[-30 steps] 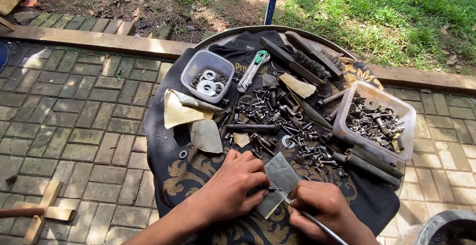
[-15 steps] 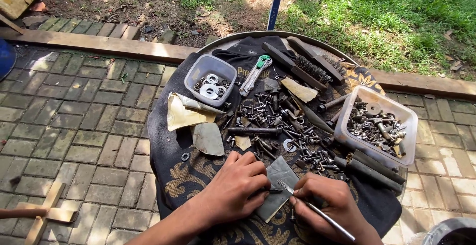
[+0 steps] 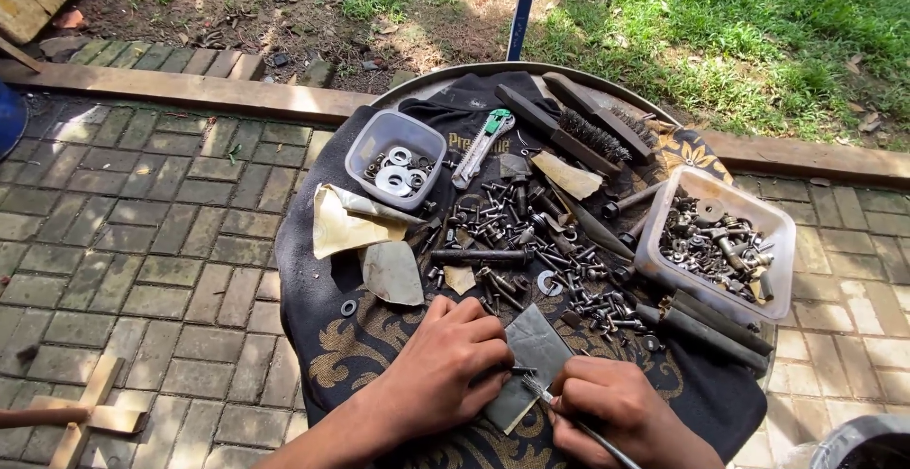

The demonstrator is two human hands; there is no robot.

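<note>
My left hand [image 3: 445, 369] presses down on a grey piece of sandpaper [image 3: 531, 360] lying on the dark patterned cloth [image 3: 332, 336] of a round table. My right hand [image 3: 616, 412] grips a long thin metal rod [image 3: 578, 422], whose tip rests on the sandpaper next to my left fingers. Just beyond my hands lies a heap of loose bolts, nuts and screws [image 3: 531, 241].
A clear tub of washers [image 3: 393, 161] and a tub of bolts [image 3: 716, 241] stand on the table, with sandpaper scraps [image 3: 351, 222], a green utility knife [image 3: 482, 147], wire brushes [image 3: 588, 132] and dark rods [image 3: 706, 327]. A wooden cross [image 3: 85, 417] lies on the brick paving.
Both hands have shifted slightly along the sandpaper, and the rod in my right hand has moved closer to my left fingers. The view has tilted a little.
</note>
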